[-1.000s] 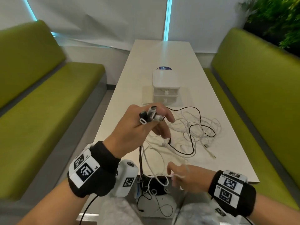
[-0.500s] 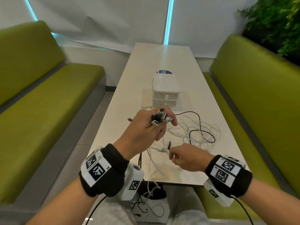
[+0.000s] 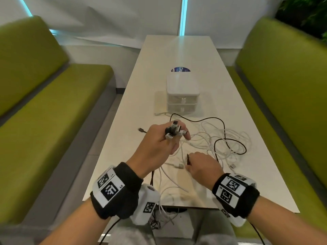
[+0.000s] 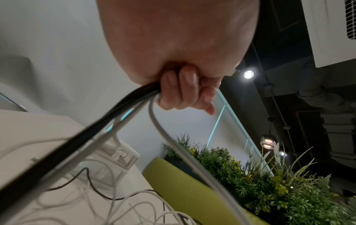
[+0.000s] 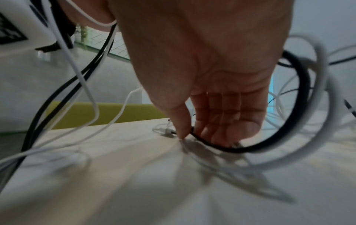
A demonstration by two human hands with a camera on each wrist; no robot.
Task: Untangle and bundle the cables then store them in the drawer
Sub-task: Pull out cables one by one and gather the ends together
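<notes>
My left hand (image 3: 174, 137) is raised over the table and grips several cable plugs (image 3: 172, 131), black and white, that stick out above the fist. In the left wrist view its fingers (image 4: 181, 91) curl round a black cable (image 4: 80, 137) and white ones that trail down. My right hand (image 3: 190, 164) is low on the table and pinches the end of a black cable (image 3: 188, 159) between thumb and fingers (image 5: 210, 121). A loose tangle of white cables (image 3: 212, 138) and a black cable loop (image 3: 230, 147) lies ahead of both hands. The small white drawer unit (image 3: 182, 93) stands behind, both drawers shut.
The long white table (image 3: 256, 174) runs away from me between two green benches (image 3: 44, 129) (image 3: 292, 103). A loose dark plug (image 3: 141, 129) lies left of the left hand. More cables hang over the near table edge (image 3: 164, 214). A blue sticker (image 3: 180, 69) lies behind the drawer unit.
My right hand has moved forward from the near table edge onto the table and taken the black cable end. The left hand still holds the plugs, a little farther forward.
</notes>
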